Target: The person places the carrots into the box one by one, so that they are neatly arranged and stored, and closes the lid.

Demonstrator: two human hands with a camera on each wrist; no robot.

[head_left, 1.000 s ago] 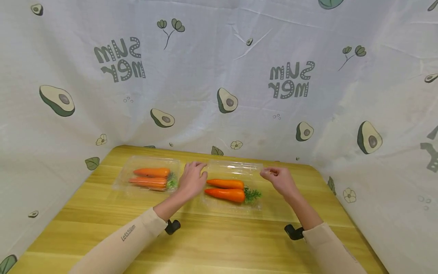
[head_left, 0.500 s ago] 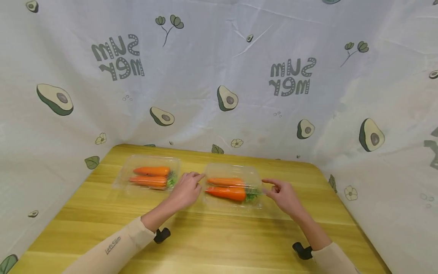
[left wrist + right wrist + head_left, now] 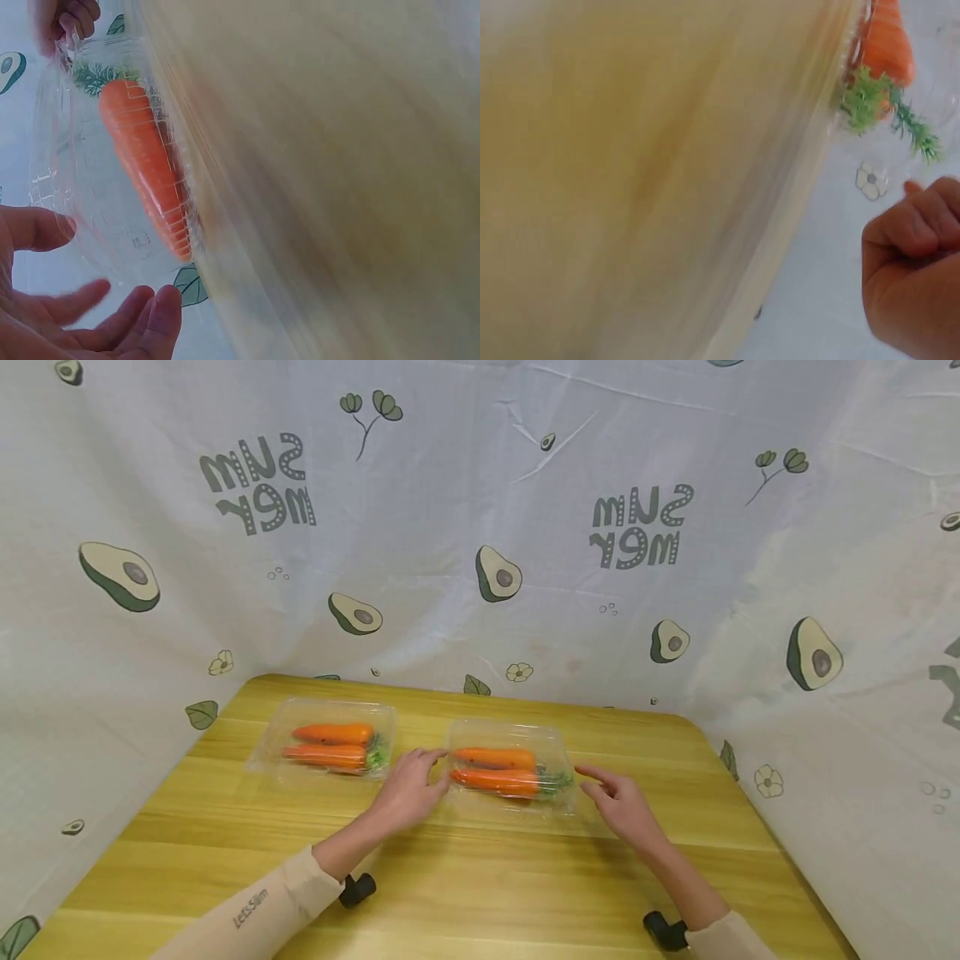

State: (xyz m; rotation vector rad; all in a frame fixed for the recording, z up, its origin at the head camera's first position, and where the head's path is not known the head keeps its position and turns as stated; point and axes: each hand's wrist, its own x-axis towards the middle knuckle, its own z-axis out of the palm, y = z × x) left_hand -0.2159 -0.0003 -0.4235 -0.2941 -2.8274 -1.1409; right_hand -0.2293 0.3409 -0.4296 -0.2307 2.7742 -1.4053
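A clear plastic clamshell container (image 3: 517, 810) holding two orange carrots (image 3: 491, 781) with green tops lies between my hands. Its clear lid (image 3: 510, 732) leans over the carrots. At its left end, my left hand (image 3: 408, 787) has thumb and fingers apart; the left wrist view shows the left thumb (image 3: 49, 229) overlapping the lid edge and the other fingers loosely bent. At the right end, my right hand (image 3: 622, 803) pinches the lid's corner between index and thumb, its remaining fingers curled. In the right wrist view, the right hand (image 3: 919, 259) partly hides its own fingertips.
A second clear container (image 3: 273, 743) with two carrots (image 3: 330, 747) stands to the left on the wooden table (image 3: 495, 885). A white cloth (image 3: 435, 485) printed with avocados hangs behind and at both sides. A black wrist mount (image 3: 356, 890) sits under each forearm.
The lid has swung from standing open at the back down toward me over the carrots. Both hands have come nearer with it, and the left fingers are spread more.
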